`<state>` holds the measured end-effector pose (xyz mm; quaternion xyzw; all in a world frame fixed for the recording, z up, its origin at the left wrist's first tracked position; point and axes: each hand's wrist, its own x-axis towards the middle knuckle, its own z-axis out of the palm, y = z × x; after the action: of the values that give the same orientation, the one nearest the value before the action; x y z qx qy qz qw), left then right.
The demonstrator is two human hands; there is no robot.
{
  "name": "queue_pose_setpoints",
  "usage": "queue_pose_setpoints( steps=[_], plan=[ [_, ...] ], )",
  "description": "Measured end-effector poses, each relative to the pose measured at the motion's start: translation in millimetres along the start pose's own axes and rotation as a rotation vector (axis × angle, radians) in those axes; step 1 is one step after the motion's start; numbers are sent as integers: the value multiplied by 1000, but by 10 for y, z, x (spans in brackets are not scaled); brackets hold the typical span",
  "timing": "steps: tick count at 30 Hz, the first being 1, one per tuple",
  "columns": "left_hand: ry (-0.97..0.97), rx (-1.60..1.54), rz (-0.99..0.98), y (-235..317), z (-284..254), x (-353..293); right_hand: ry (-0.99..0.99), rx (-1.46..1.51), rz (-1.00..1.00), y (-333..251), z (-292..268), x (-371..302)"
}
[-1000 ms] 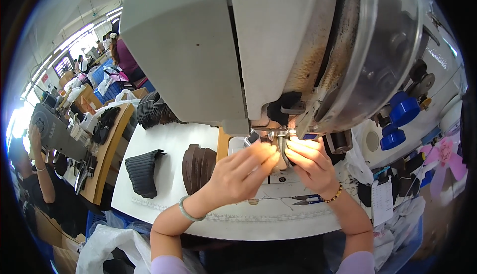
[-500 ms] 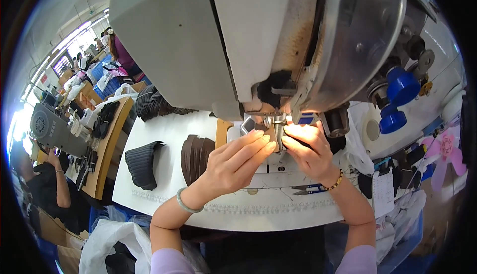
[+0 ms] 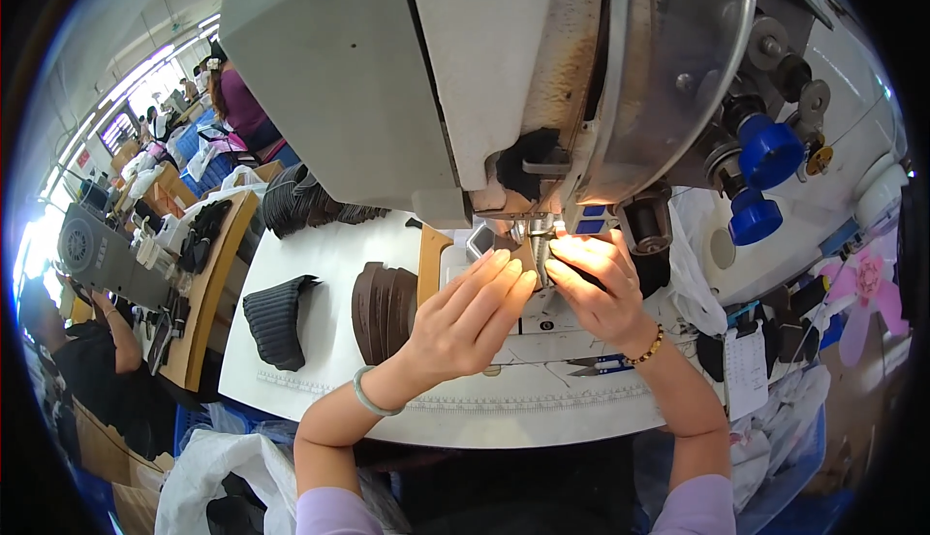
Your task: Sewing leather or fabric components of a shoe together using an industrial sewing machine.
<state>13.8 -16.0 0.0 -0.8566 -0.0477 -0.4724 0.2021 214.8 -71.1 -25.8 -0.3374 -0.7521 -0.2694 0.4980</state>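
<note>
Both my hands work at the presser foot (image 3: 539,229) of a grey sewing machine (image 3: 339,60). A small brown piece of material (image 3: 520,247) lies under the foot, largely covered by my fingers. With fingers close together, my left hand (image 3: 467,317) presses and holds it from the left. On the other side, my right hand (image 3: 603,283) pinches in near the foot under the bright lamp; what sits between its fingertips is mostly hidden. To the left of my left hand rests a stack of brown curved pieces (image 3: 381,312).
A black ribbed piece (image 3: 276,320) lies on the white table (image 3: 325,288), with a black ribbed pile (image 3: 300,201) behind it. Blue-handled thread snips (image 3: 601,366) are beside my right wrist. Blue knobs (image 3: 768,150) and a pink fan (image 3: 865,288) stand right. A co-worker (image 3: 107,370) sits left.
The view has shifted slightly, so the machine head and knobs sit a little further left. My hands keep almost the same place at the presser foot.
</note>
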Motion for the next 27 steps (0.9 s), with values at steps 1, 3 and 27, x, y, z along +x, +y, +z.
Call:
queue_pose_setpoints(
  steps=[1, 3, 27],
  plan=[
    [16, -18, -15, 6, 5, 1, 0, -2, 5, -4, -5, -1],
    [28, -41, -27, 6, 15, -2, 12, -8, -2, 0, -7, 3],
    [101, -3, 104, -64, 15, 36, 35, 172, 531, 95, -144, -197]
  ],
)
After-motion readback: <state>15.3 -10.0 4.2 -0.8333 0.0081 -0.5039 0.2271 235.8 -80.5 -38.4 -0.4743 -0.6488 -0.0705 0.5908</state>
